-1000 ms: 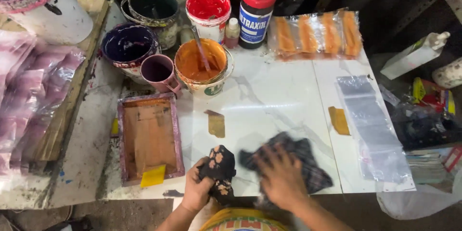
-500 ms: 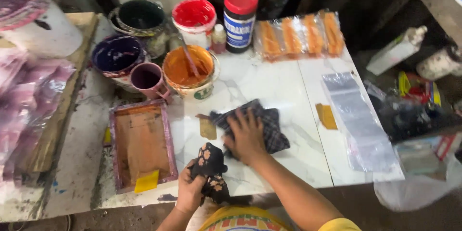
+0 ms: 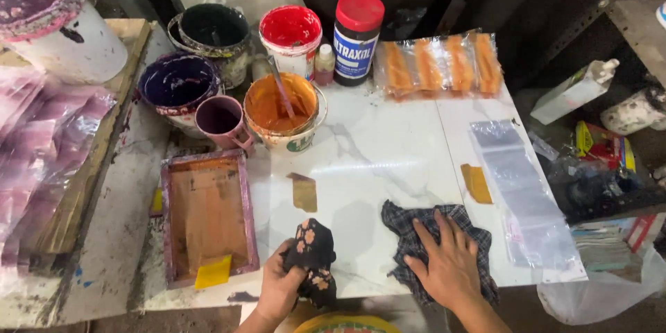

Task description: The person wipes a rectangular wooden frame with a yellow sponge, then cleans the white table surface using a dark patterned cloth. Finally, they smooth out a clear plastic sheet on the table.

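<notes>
My right hand [image 3: 449,263] lies flat, fingers spread, on a dark checked rag [image 3: 416,232] near the front edge of the white marble-look tabletop [image 3: 388,159]. My left hand [image 3: 281,290] grips a bunched black cloth with orange flowers [image 3: 312,250] at the front edge, just right of a wooden printing frame [image 3: 206,216] stained orange. A yellow squeegee piece [image 3: 213,272] rests on the frame's near corner. A tan smear [image 3: 304,193] marks the tabletop above the left hand.
Paint tubs stand at the back: orange with a stick [image 3: 283,109], red [image 3: 291,33], dark purple [image 3: 179,83], black [image 3: 214,31], plus a purple mug [image 3: 220,119] and red-capped jar [image 3: 356,36]. Orange items in a clear bag [image 3: 437,62] and clear bags [image 3: 526,194] lie right. Plastic sheets [image 3: 41,152] lie left.
My right hand has slid the checked rag from the middle of the tabletop back toward the front right. The left hand has stayed at the front edge with the flowered cloth.
</notes>
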